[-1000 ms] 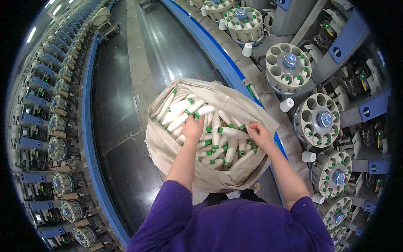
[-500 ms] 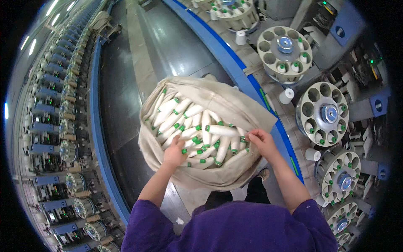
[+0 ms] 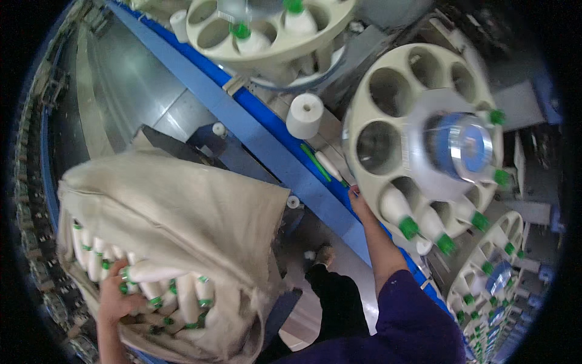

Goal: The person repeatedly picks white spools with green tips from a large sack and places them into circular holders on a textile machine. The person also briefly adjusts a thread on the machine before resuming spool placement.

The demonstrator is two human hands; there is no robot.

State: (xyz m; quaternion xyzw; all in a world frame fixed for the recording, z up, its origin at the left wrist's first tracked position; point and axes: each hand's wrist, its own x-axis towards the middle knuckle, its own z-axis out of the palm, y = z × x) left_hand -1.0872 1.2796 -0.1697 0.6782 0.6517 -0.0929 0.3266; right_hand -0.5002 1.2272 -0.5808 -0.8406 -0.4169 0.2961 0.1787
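A beige cloth sack (image 3: pixel 182 194) at the lower left holds a heap of white yarn bobbins (image 3: pixel 189 297) with green ends. Reaching into its mouth, my left hand (image 3: pixel 118 297) has its fingers closed about the green end of a bobbin lying across the others. My right hand (image 3: pixel 359 203) is stretched forward to the blue rail, beside the near edge of a round cream magazine (image 3: pixel 357 97). The magazine's rim stands by its fingers, which are small and partly hidden. Close ahead of that hand, a slim white bobbin (image 3: pixel 327 164) lies beside a green strip.
White yarn cones stand along the machine, one cone (image 3: pixel 305 115) near the rail. Another magazine (image 3: pixel 276 57) is at the top, and a further magazine (image 3: pixel 485 273) at the lower right; both carry green-tipped bobbins. The blue rail (image 3: pixel 242 127) runs diagonally between floor and machine.
My view has turned right and come closer to the magazines, so the sack now sits lower left. My right hand has left the sack's edge for the rail; my left stays among the bobbins.
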